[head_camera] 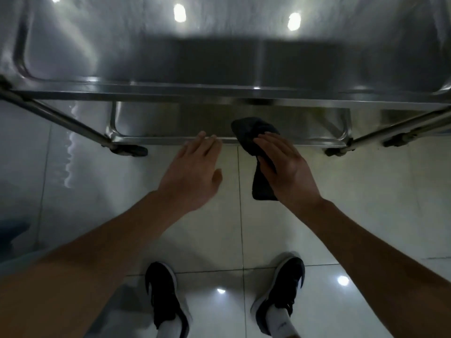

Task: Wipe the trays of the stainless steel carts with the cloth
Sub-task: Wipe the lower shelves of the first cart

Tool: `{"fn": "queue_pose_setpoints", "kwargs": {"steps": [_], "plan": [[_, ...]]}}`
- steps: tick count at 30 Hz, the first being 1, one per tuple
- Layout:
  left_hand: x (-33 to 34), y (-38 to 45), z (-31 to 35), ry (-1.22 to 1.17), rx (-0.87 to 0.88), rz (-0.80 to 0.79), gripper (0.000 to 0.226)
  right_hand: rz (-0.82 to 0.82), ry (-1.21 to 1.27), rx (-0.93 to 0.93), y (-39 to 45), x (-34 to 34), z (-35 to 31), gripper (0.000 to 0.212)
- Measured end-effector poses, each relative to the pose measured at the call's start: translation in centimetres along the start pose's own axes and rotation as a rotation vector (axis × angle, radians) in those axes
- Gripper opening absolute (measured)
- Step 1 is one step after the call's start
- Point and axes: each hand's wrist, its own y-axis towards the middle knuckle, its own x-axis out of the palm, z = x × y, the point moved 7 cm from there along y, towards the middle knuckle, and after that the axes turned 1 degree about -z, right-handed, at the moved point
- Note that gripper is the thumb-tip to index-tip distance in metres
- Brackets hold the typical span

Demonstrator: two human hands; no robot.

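The right hand (280, 167) holds the dark cloth (256, 142) at the lower tray (170, 137)'s front edge; the left hand (192, 172) hovers empty, fingers straight. Better to spread the cloth flat and sweep toward the far corners.

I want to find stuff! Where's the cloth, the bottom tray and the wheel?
cloth (253, 130), head view, its bunched top.
bottom tray (170, 138), head view, its front rim.
wheel (133, 150), head view, its dark side.
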Motion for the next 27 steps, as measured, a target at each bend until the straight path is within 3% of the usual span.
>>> {"fn": "queue_pose_setpoints", "kwargs": {"steps": [10, 17, 22, 27], "plan": [[6.3, 2.7, -2.7, 0.044, -0.003, 0.045, 0.061, -0.020, -0.008, 0.026, 2.4, 7.8, 4.4, 0.036], [13.1, 7.6, -6.2, 0.063, -0.029, 0.065, 0.060, 0.057, -0.043, 0.039, 4.0, 12.6, 10.0, 0.037], [17.3, 10.6, -8.3, 0.115, -0.006, 0.119, 0.061, -0.048, -0.027, 0.121, 6.8, 17.1, 13.5, 0.039], [18.8, 13.0, -10.3, 0.158, 0.074, 0.228, 0.060, -0.059, -0.072, 0.007, 9.4, 21.0, 14.7, 0.039]]}}
